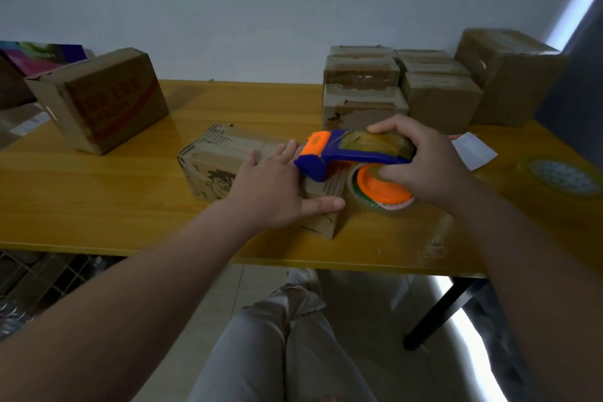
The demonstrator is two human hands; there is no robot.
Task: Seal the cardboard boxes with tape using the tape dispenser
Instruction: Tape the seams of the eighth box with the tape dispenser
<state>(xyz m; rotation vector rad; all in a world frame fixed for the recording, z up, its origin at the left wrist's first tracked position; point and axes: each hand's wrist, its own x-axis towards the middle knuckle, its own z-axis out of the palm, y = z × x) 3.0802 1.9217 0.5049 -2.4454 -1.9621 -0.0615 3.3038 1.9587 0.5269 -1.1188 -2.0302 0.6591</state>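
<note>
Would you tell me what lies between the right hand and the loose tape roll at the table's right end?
In the head view, a white slip of paper lies on the table between the right hand and the loose tape roll.

- Blue plastic tape dispenser [359, 157]: orange guard, orange hub.
- Small brown cardboard box [208, 156], left of dispenser: black cartoon print.
- Larger brown cardboard box [101, 98], far left of dispenser: red lettering.

Small cardboard box [225, 158], cartoon on its side, lies long-ways on the bench [98, 205], flaps closed. Blue-and-orange tape dispenser [352, 153] sits at its right end, nose against the box top, clear roll [381, 189] on an orange hub. Taped boxes [362, 101] stacked back right, bigger box [101, 98] back left
</note>
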